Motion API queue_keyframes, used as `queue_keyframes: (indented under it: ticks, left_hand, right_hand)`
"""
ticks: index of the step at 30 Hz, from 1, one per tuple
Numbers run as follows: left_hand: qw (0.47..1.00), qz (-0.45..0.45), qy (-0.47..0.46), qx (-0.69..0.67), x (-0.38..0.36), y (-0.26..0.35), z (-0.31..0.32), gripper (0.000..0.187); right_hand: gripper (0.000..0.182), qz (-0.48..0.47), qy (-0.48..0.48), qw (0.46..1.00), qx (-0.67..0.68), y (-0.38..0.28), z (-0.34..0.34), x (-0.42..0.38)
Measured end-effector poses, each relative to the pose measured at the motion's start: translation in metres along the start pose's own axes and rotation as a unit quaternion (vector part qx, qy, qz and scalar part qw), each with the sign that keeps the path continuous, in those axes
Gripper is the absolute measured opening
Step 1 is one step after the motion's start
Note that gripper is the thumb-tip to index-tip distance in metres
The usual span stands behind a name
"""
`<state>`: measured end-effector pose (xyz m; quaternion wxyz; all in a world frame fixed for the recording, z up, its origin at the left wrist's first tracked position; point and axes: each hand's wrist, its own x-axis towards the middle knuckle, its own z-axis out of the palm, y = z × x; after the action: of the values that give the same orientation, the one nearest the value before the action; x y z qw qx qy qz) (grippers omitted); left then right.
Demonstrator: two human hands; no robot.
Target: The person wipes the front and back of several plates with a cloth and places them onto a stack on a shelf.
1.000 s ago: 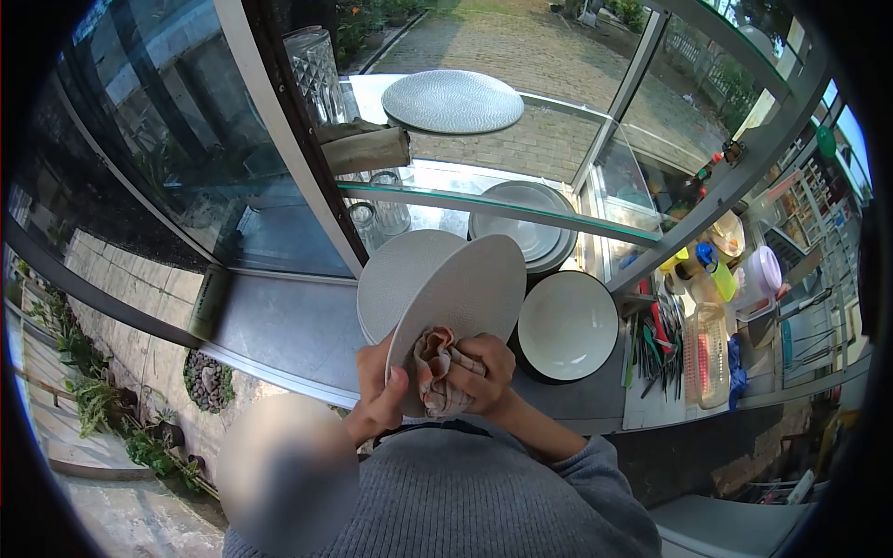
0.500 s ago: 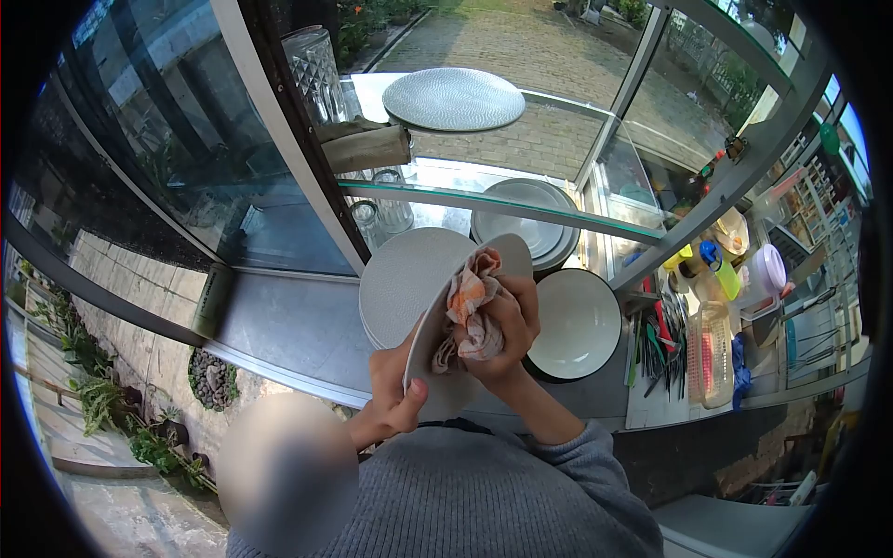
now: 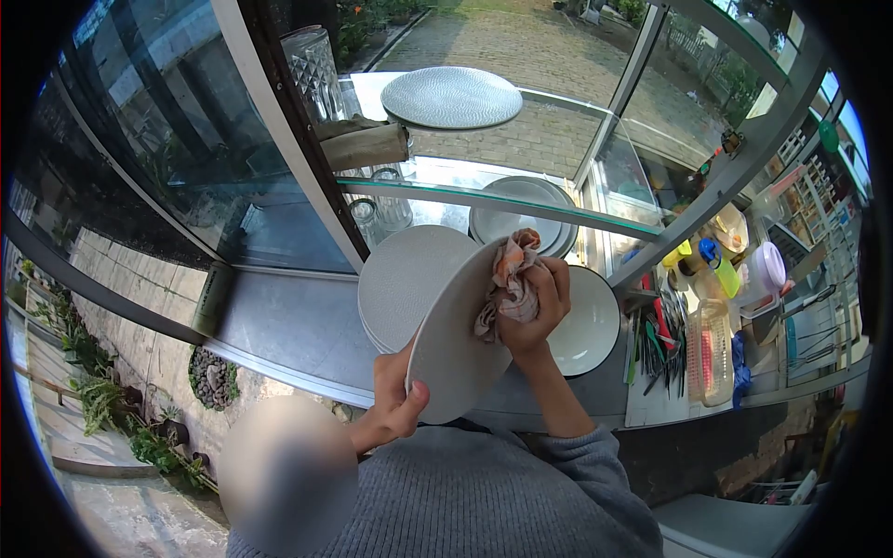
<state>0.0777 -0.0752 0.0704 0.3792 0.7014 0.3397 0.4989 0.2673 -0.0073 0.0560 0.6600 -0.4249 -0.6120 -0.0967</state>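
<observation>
Grey metal frames the glass-panelled cabinet (image 3: 275,121), the largest structure, with a flat grey counter (image 3: 279,312) at its base. On the counter lies a stack of round, off-white, textured plates (image 3: 409,274). Above and beside this stack, a round, off-white plate (image 3: 456,363) is held steeply tilted, partly overlapping the stack in view. To the right is a round white bowl with a dark rim (image 3: 591,325), partly hidden by the right hand (image 3: 539,312). Further back, round grey-white dishes (image 3: 516,226) are stacked beneath a clear glass shelf (image 3: 502,208); a textured silvery-white plate (image 3: 451,98) lies higher up. At far right, a pale, rectangular plastic basket (image 3: 712,358) stands beside assorted cutlery (image 3: 660,349). The left hand (image 3: 395,409) grips the held plate at its lower left edge, thumb over the rim, fingers partly hidden behind. The right hand's fingers are clenched around a crumpled, off-white and orange cloth (image 3: 514,293), which lies against the plate's face near the upper right edge. Upright clear drinking glasses (image 3: 391,212) stand at back left.
</observation>
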Motion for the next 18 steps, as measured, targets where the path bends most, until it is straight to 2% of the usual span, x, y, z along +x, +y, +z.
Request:
queue_keyframes:
  ticks: [2,4,6,10,12,14,16,18]
  left_hand:
    - [1.0,0.015,0.01,0.003,-0.001,-0.001,0.002,0.077]
    - [1.0,0.023,0.017,-0.005,0.003,0.004,0.002,0.074]
    - [1.0,0.014,0.004,-0.01,0.009,0.004,-0.002,0.073]
    - [1.0,0.002,0.014,-0.028,0.016,-0.004,-0.012,0.07]
    - [0.999,0.007,0.03,-0.018,0.013,-0.013,-0.015,0.072]
    - [0.999,0.006,0.004,-0.045,0.011,-0.014,-0.018,0.073]
    - [0.999,-0.005,0.003,-0.036,0.009,-0.011,-0.017,0.075]
    - [0.998,0.036,0.055,-0.002,0.011,-0.008,-0.01,0.077]
  right_hand:
    - [0.035,0.017,0.012,1.0,0.012,-0.008,0.002,0.009]
    - [0.026,0.021,0.015,0.998,0.055,-0.024,0.01,0.014]
    - [0.029,0.021,0.004,0.997,0.069,-0.04,0.013,0.012]
    - [0.03,-0.045,-0.048,0.993,0.094,-0.061,0.016,-0.022]
    - [0.035,-0.076,-0.056,0.99,0.109,-0.057,0.015,-0.042]
    - [0.028,-0.142,-0.095,0.981,0.096,-0.045,0.007,-0.055]
    - [0.024,-0.149,-0.106,0.981,0.07,-0.029,0.002,-0.053]
    - [0.029,-0.13,-0.081,0.988,0.01,-0.013,-0.001,-0.044]
